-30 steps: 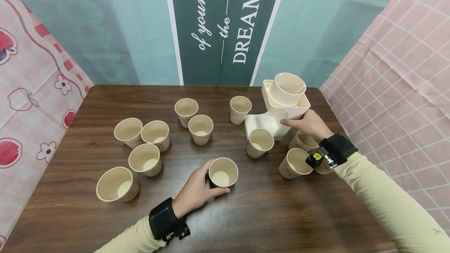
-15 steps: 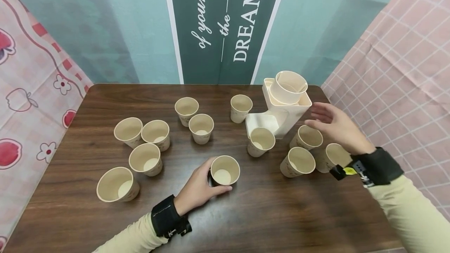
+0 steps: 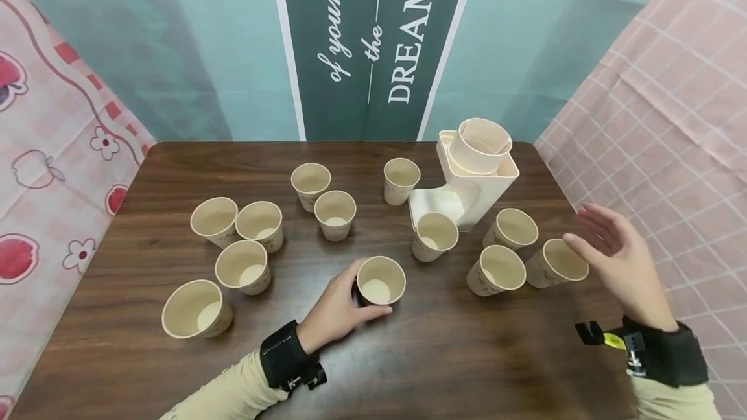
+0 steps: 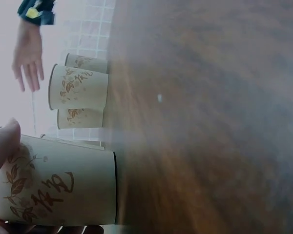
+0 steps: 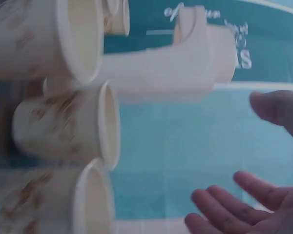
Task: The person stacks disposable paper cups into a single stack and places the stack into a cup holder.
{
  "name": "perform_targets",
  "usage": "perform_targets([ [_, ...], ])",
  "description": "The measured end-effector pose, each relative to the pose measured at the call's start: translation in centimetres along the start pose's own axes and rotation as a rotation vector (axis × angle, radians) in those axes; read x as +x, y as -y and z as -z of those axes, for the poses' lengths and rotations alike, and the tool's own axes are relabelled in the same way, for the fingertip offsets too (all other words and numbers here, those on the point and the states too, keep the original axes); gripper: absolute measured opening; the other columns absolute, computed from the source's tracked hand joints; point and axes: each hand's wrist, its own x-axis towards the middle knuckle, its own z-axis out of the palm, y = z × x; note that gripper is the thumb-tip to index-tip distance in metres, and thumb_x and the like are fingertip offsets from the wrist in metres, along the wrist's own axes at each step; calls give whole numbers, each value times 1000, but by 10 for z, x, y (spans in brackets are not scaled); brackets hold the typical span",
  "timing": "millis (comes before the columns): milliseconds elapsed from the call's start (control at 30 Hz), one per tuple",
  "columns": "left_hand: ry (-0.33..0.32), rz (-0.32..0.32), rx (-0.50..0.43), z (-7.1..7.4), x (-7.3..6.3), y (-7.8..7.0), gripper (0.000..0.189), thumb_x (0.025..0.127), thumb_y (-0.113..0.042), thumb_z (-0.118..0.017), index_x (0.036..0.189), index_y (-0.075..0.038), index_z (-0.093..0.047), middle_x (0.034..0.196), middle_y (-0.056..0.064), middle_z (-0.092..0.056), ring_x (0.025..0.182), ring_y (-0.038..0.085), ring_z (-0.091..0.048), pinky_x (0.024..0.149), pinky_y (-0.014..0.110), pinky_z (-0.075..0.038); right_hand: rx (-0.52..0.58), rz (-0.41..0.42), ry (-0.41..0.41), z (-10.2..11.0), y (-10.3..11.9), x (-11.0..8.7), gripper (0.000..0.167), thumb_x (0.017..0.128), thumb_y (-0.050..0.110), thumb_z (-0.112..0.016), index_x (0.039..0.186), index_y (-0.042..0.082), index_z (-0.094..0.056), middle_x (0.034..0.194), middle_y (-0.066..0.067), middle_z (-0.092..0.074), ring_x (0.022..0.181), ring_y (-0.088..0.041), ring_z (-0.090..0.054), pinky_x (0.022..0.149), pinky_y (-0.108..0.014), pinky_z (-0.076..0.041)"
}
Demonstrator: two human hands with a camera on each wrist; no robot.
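Observation:
My left hand (image 3: pixel 335 313) grips a beige paper cup (image 3: pixel 380 280) from its left side, thumb along the near side, at the middle of the table. In the left wrist view that paper cup (image 4: pixel 58 185) shows a brown leaf print and handwriting-like marks. My right hand (image 3: pixel 621 264) is held off at the right, fingers loosely spread and holding nothing. Nearest to it is a paper cup (image 3: pixel 557 264), grouped with two more cups, one in front (image 3: pixel 496 271) and one behind (image 3: pixel 510 229). The right wrist view shows the right hand (image 5: pixel 254 204) apart from those cups.
A white stand (image 3: pixel 475 196) bearing a wide cream round piece (image 3: pixel 478 151) is at the back right, with a cup (image 3: pixel 434 236) before it and another cup (image 3: pixel 401 181) to its left. Several cups, including one at the front (image 3: pixel 197 310), occupy the left. Fabric hangs behind and at both sides.
My right hand has left the white stand and moved right and toward me, uncovering the cups there. My left hand, with its cup, has shifted slightly right.

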Motion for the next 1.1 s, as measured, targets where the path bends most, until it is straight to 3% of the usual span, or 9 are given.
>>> perform_targets([
  [133,19,-12,-12,-1,1,1,74,74,-20,-94,138,-16,-55,127,-2,-64,121,15,-59,107,41,-46,220,-15,-168,1,-20,-18,60,86,-20,-67,139,5,-56,127,5,-63,118,-3,-58,99,-9,-43],
  [200,28,-11,-20,-1,2,2,74,74,-21,-93,138,-16,-55,127,-2,-64,121,16,-59,107,41,-45,229,-56,-235,-1,-31,-25,61,85,-19,-68,139,6,-55,126,5,-63,119,-4,-58,97,-8,-44],
  [267,30,-6,-21,-1,2,2,74,74,-20,-93,138,-15,-55,127,-2,-64,122,15,-59,108,41,-45,149,-112,-269,-3,-42,-31,64,86,-16,-69,143,7,-52,129,7,-60,123,-5,-54,99,-8,-42],
  [367,31,1,-16,-1,2,2,75,74,-20,-93,138,-14,-55,128,-3,-64,122,15,-58,108,41,-45,3,-185,-255,-5,-56,-38,72,90,-9,-69,153,9,-39,141,2,-49,134,-8,-44,107,-9,-34],
  [433,28,1,-11,0,3,2,75,74,-20,-93,138,-14,-55,128,-2,-64,122,16,-58,108,41,-45,-29,-213,-229,-7,-65,-41,80,91,-7,-68,159,7,-28,150,-5,-40,141,-11,-36,113,-11,-28],
  [533,21,8,-5,0,3,2,75,74,-20,-94,138,-13,-55,128,-2,-64,122,17,-58,108,42,-45,-18,-244,-186,-10,-75,-44,86,93,-6,-67,162,7,-16,157,-15,-27,146,-13,-27,116,-13,-24],
  [633,16,13,-1,1,3,2,76,74,-20,-93,139,-13,-55,128,-1,-64,122,18,-58,108,42,-45,23,-276,-180,-15,-82,-46,88,94,-5,-67,162,8,-13,159,-17,-24,145,-11,-28,113,-10,-27],
  [867,19,16,-1,1,1,2,76,74,-20,-93,139,-12,-54,129,0,-64,123,19,-58,109,43,-44,133,-240,-236,-22,-92,-48,85,89,-13,-67,159,3,-23,142,0,-43,133,-6,-42,100,-7,-38],
  [1100,19,18,-3,2,-1,3,75,74,-19,-93,138,-12,-55,129,0,-64,124,17,-58,109,42,-44,153,-214,-203,-26,-95,-53,80,93,-8,-67,160,3,-25,137,5,-51,114,4,-54,91,-3,-42],
])
